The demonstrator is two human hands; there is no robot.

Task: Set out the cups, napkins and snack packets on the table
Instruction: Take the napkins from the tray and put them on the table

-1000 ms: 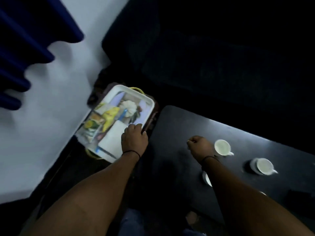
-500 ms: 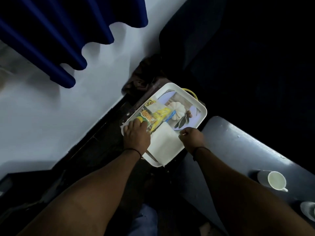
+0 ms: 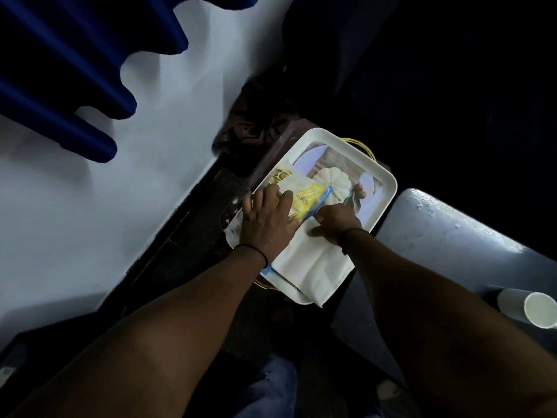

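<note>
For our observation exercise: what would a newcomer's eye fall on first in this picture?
Both hands meet over the white tray at the centre: the left hand lies on the bright yellow snack packets, the right hand on the white napkins. A white cup stands on the dark table at the right edge.

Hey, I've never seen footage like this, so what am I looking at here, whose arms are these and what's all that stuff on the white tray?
There is no machine here. A person wears a camera on the head, so the single picture looks down along their own two arms. Both hands reach into a white tray beside a dark table. The left hand rests on the yellow snack packets; the right hand seems to pinch the packet's blue edge, over a folded white napkin. The tray's floor carries a printed picture. One white cup already stands on the table, at the right edge.
</note>
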